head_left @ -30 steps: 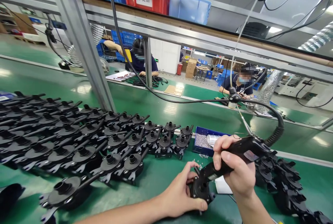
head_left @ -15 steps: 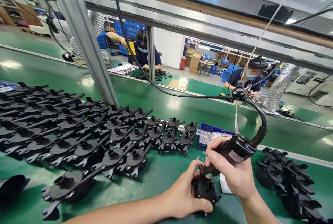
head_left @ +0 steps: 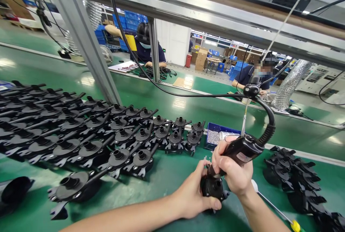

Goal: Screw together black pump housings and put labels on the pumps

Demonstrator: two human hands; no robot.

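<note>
My left hand is closed around a black plastic pump housing on the green bench, thumb at its near side and fingers behind it. My right hand grips a black electric screwdriver, which slants down to the left with its tip end at the housing's upper edge. The exact contact point is hidden by my fingers. A cable and a thin cord run up from the tool. Just behind, a few small screws lie loose beside a blue tray of screws.
Rows of similar black housings fill the left side of the bench. More black parts stand at the right. A hand screwdriver lies by my right forearm. A metal post rises at left. Two people sit across the line.
The camera view has shifted slightly. My right hand and the electric screwdriver have tilted a little, and the hand screwdriver by my forearm now shows. Both hands keep their hold.
</note>
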